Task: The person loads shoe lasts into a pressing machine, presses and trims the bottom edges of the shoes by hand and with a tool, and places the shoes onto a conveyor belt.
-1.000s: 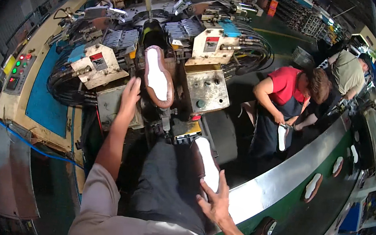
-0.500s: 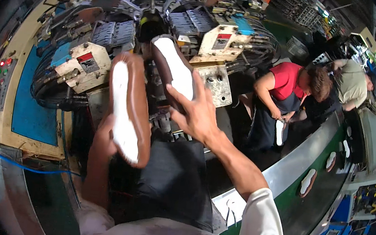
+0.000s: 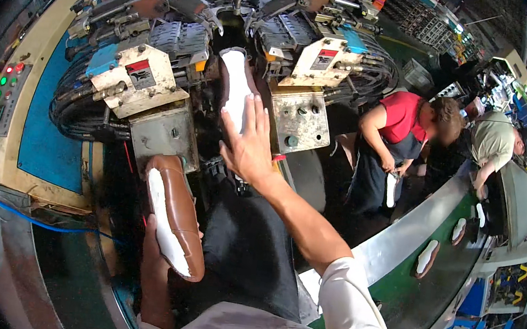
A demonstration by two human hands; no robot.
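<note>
In my left hand (image 3: pixel 155 268) is a brown leather shoe upper (image 3: pixel 183 210) with a white underside, held low before the left machine unit. My hand grips it from behind and below, so most of its fingers are hidden. A second, darker shoe upper (image 3: pixel 236 82), white side up, sits between the two machine heads with its toe end pointing away. My right hand (image 3: pixel 250 138) lies flat on its near end, fingers stretched out and thumb apart.
Two machine heads (image 3: pixel 133 81) with hoses flank the middle. A lit button panel (image 3: pixel 5 99) stands far left. On the right, a person in red (image 3: pixel 404 125) handles a shoe, another person (image 3: pixel 493 135) bends farther back, and several shoes lie on a green conveyor (image 3: pixel 401 297).
My left hand has brought the brown shoe upper down and nearer to me. My right hand has shifted slightly left and now lies flatter on the dark shoe upper.
</note>
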